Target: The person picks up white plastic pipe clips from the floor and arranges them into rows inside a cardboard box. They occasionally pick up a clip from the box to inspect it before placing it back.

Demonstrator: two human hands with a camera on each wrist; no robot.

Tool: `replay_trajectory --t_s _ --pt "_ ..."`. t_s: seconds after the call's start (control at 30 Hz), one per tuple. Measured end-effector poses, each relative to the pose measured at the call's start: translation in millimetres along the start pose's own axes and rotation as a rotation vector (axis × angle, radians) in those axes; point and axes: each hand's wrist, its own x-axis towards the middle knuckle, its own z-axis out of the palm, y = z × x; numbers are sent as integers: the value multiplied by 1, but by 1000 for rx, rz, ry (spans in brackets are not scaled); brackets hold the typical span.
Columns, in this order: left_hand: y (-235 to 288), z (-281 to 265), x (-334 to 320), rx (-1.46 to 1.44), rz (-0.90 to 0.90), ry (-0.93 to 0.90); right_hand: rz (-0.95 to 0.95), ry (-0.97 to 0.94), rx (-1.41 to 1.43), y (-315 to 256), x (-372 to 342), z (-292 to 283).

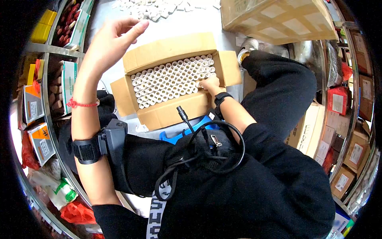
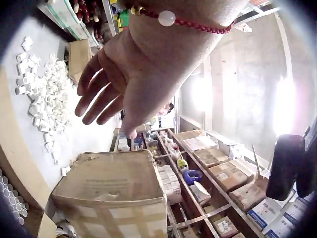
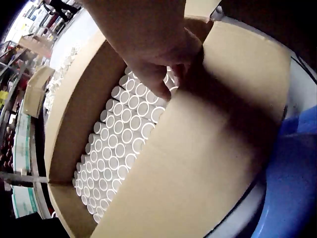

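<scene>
An open cardboard box (image 1: pixel 169 46) holds rows of white tubes (image 1: pixel 165 81) standing on end. My right hand (image 1: pixel 211 83) reaches into the box's right front corner, its fingers at the tubes there; in the right wrist view the hand (image 3: pixel 158 59) has thumb and fingers bent down at the tubes (image 3: pixel 119 144), and whether it pinches one is hidden. My left hand (image 1: pixel 119 34) is raised over the left back of the box, touching nothing. Its fingers look relaxed and spread in the left wrist view, where the hand (image 2: pixel 124 84) hangs in the air.
Loose white pieces (image 1: pixel 159 10) lie on the grey surface behind the box. A large taped carton (image 1: pixel 278 20) stands at the back right. Shelves with boxes and bags line both sides. A blue object (image 1: pixel 179 137) lies in front of the box.
</scene>
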Motion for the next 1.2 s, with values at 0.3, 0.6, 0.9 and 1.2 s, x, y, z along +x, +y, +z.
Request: replay_trajectory --t_s 0.3,0.6,0.9,1.2 --pt "10 0 -2 19 -107 -142 45 18 97 -6 2 14" --pt "5 1 -4 -9 -23 -70 -35 -19 -19 9 26 34" --pt "11 -4 -7 45 -62 -129 -85 68 -91 5 18 30" --pt "22 -4 -20 357 -79 46 -814 379 14 -82 2 -59"
